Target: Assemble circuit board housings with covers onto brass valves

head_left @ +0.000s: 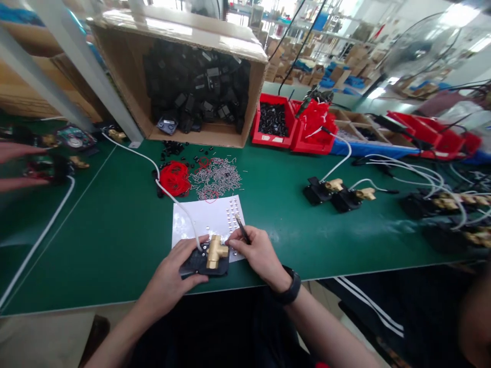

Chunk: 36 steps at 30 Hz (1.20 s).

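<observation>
My left hand is closed around the left side of a motorised valve, a black housing with a brass T-shaped body facing up. A white cable rises from the housing. My right hand is closed, with a slim dark tool sticking out between its fingers, light tip pointing away from me. Its thumb and index fingertips meet at the right end of the brass body; anything tiny between them is hidden. Under the valve lies a white sheet with rows of small shiny parts.
Behind the sheet lie red rings and a pile of small metal pins. A cardboard box of black housings and red bins stand at the back. More valves sit right. Another person's hands work at left.
</observation>
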Tool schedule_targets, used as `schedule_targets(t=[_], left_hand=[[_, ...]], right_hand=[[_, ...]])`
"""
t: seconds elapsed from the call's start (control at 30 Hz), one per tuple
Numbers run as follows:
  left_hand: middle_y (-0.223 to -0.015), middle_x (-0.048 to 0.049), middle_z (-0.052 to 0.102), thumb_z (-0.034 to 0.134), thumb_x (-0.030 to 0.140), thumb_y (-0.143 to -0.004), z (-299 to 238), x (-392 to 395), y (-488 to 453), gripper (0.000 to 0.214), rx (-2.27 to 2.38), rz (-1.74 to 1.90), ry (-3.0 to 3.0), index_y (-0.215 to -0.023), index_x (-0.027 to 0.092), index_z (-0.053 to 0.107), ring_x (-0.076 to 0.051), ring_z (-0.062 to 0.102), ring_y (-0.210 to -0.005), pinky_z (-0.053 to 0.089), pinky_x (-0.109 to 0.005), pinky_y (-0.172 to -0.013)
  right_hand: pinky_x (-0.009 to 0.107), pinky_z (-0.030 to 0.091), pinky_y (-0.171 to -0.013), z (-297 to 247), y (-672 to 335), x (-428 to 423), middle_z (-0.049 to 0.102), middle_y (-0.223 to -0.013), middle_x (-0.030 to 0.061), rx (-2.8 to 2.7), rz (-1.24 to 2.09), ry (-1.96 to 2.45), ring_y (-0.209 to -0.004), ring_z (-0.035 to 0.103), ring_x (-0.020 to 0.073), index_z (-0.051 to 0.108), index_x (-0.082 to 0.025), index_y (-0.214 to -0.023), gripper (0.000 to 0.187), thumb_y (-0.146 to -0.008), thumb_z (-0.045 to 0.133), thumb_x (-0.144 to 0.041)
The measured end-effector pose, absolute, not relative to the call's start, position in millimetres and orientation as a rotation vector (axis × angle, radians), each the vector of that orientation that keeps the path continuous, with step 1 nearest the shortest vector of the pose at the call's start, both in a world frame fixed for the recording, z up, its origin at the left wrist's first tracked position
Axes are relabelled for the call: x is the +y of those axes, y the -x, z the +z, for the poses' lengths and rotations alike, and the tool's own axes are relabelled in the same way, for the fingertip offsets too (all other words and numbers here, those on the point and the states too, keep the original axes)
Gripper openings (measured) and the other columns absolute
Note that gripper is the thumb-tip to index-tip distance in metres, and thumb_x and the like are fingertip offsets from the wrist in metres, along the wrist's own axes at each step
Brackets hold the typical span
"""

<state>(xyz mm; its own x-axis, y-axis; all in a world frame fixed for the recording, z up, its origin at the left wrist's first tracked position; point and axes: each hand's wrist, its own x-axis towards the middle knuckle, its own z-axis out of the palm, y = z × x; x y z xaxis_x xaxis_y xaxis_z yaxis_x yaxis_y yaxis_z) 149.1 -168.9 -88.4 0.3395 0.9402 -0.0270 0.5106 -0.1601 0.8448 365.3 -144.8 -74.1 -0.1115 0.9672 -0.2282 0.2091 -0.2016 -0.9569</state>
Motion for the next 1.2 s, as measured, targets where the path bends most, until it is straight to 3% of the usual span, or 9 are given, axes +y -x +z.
schedule_targets(t=[0.07,0.2,0.3,0.43,0.53,0.77,0.93,1.13,1.2], left_hand=[[-0.119,-0.0049,0.057,0.071,0.026,-0.069,-89,-169,-149,0.057,1.285,0.669,-1.801,-0.122,0.026,0.050,-0.023,0.054,-0.109,0.040,-0.038,-0.099],[-0.122,-0.0040,0.056,0.070,0.027,-0.071,-92,-169,-149,0.058,1.294,0.690,-1.825,-0.124,0.028,0.047,-0.023,0.053,-0.111,0.040,-0.037,-0.100],[-0.125,-0.0048,0.054,0.067,0.028,-0.074,-95,-171,-149,0.062,1.312,0.688,-1.871,-0.130,0.029,0.041,-0.023,0.052,-0.113,0.039,-0.039,-0.101],[-0.123,-0.0075,0.056,0.066,0.029,-0.075,-94,-172,-152,0.062,1.346,0.723,-1.945,-0.131,0.026,0.041,-0.024,0.054,-0.111,0.043,-0.038,-0.098],[-0.118,-0.0088,0.059,0.067,0.030,-0.073,-91,-172,-156,0.057,1.355,0.770,-2.007,-0.127,0.023,0.047,-0.025,0.057,-0.107,0.047,-0.038,-0.094],[-0.111,-0.0098,0.064,0.071,0.032,-0.068,-100,-176,-161,0.053,1.436,0.921,-2.092,-0.117,0.020,0.056,-0.025,0.062,-0.099,0.053,-0.034,-0.085],[-0.114,-0.0104,0.062,0.071,0.029,-0.068,-106,-178,-161,0.054,1.423,0.864,-2.030,-0.119,0.021,0.054,-0.027,0.059,-0.104,0.052,-0.037,-0.088],[-0.114,-0.0115,0.059,0.070,0.029,-0.070,-101,-178,-164,0.051,1.408,0.792,-1.920,-0.117,0.020,0.051,-0.029,0.055,-0.107,0.045,-0.044,-0.093],[-0.114,-0.0110,0.059,0.071,0.028,-0.069,-99,-179,-165,0.051,1.408,0.788,-1.902,-0.116,0.020,0.051,-0.028,0.054,-0.107,0.044,-0.044,-0.094]], right_hand=[[0.022,0.043,-0.058,-75,-365,-149,0.063,-0.067,-0.0002,-1.497,1.217,1.499,-0.061,0.056,0.0131,0.063,-0.016,-0.072,0.002,-0.074,0.062,-0.017],[0.026,0.047,-0.075,-83,-365,-162,0.067,-0.088,0.0073,-1.933,0.775,1.336,-0.082,0.061,0.0170,0.064,-0.016,-0.090,0.023,-0.082,0.046,-0.007],[0.026,0.048,-0.079,-88,-369,-167,0.068,-0.093,0.0064,-1.950,0.747,1.220,-0.087,0.063,0.0163,0.065,-0.017,-0.097,0.031,-0.080,0.043,-0.002],[0.024,0.050,-0.072,-77,-385,-147,0.071,-0.091,0.0008,-1.971,0.973,1.306,-0.082,0.065,0.0166,0.068,-0.022,-0.093,0.021,-0.083,0.053,-0.012],[0.025,0.048,-0.069,-66,-399,-104,0.070,-0.085,0.0015,-1.890,0.786,1.635,-0.077,0.064,0.0169,0.067,-0.020,-0.091,0.015,-0.087,0.054,-0.023],[0.026,0.040,-0.067,-70,-394,-18,0.059,-0.081,0.0031,-1.927,0.600,1.773,-0.074,0.058,0.0174,0.058,-0.018,-0.070,0.011,-0.074,0.063,-0.008],[0.023,0.038,-0.061,-60,-393,-55,0.052,-0.075,0.0003,-1.929,0.697,1.659,-0.067,0.051,0.0128,0.051,-0.018,-0.077,0.009,-0.082,0.050,-0.011],[0.019,0.016,-0.037,-66,-382,-173,0.020,-0.053,-0.0110,-1.133,1.672,1.216,-0.040,0.014,0.0070,0.047,-0.019,-0.089,0.021,-0.086,0.047,-0.039],[0.019,0.023,-0.038,-72,-370,-197,0.028,-0.053,-0.0092,-1.107,1.565,1.262,-0.041,0.021,0.0072,0.049,-0.018,-0.087,0.020,-0.084,0.051,-0.038]])
